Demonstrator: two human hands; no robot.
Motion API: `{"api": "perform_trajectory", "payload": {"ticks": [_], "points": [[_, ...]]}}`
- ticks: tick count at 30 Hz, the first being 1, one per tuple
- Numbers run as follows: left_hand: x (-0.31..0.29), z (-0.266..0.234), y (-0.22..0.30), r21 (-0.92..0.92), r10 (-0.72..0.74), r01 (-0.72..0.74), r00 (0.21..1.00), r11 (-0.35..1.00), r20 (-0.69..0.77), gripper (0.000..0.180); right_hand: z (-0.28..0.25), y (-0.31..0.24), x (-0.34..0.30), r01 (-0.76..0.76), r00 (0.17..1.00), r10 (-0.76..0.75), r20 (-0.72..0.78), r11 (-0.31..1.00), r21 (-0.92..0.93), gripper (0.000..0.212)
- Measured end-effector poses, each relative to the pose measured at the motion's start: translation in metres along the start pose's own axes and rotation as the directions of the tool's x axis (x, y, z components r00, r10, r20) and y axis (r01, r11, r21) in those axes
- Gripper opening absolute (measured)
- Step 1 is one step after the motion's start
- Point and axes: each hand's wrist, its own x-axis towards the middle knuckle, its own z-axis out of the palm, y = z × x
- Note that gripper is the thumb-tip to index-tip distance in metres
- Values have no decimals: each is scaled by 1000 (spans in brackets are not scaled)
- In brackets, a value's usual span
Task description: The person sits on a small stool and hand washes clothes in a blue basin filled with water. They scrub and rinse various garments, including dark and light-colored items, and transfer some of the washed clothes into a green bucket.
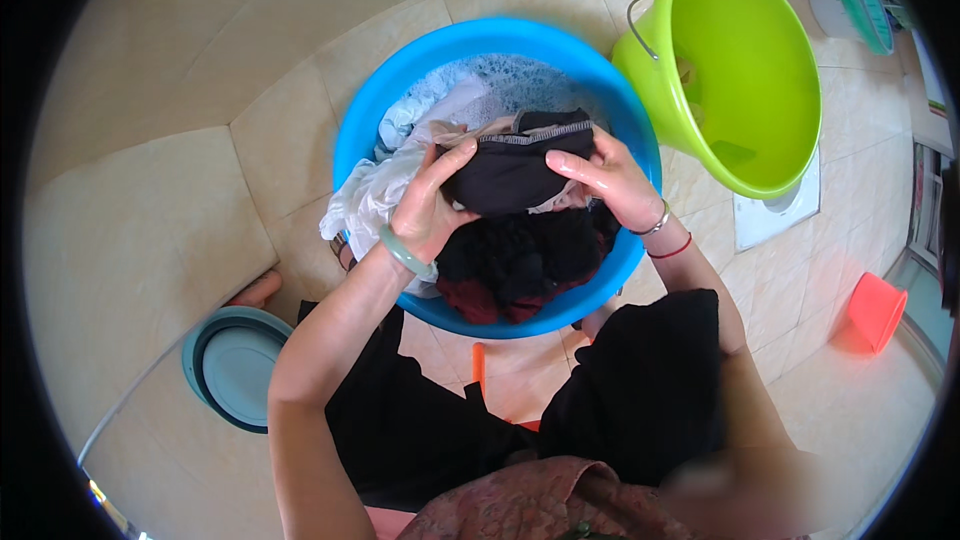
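A black garment with a pale stitched seam (515, 172) is stretched between my two hands above a round blue basin (362, 90). My left hand (432, 202) grips its left side, thumb on top. Its right side is pinched by my right hand (612, 180), thumb likewise on top. Under and behind it lies more cloth. White clothes (370, 202) hang over the basin's left rim, and dark black and red clothes (520, 260) are heaped at the near side. Sudsy water (530, 80) shows at the far side.
A tilted lime-green bucket (690, 90) stands right of the basin. At the left is a grey-blue collapsible basin (240, 370). A pink-red container (878, 312) sits far right on the tiles. A thin pale hose (140, 390) runs along the left.
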Motion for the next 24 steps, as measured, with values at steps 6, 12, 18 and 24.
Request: {"api": "perform_trajectory", "payload": {"ticks": [6, 12, 18, 24], "points": [[-31, 11, 4, 51, -32, 23, 984, 998, 173, 67, 10, -8, -14, 221, 960, -202, -194, 972, 79, 28], [-51, 69, 23, 117, 111, -162, 927, 980, 358, 69, 1, -57, -50, 333, 863, -92, -496, 843, 424, 31], [-23, 195, 26, 123, 226, -282, 912, 952, 344, 48, -66, -74, -79, 388, 886, -110, -450, 706, 592, 61], [63, 239, 20, 112, 27, -58, 965, 992, 262, 25, -113, -98, -108, 208, 733, -181, -655, 977, -38, 33]]}}
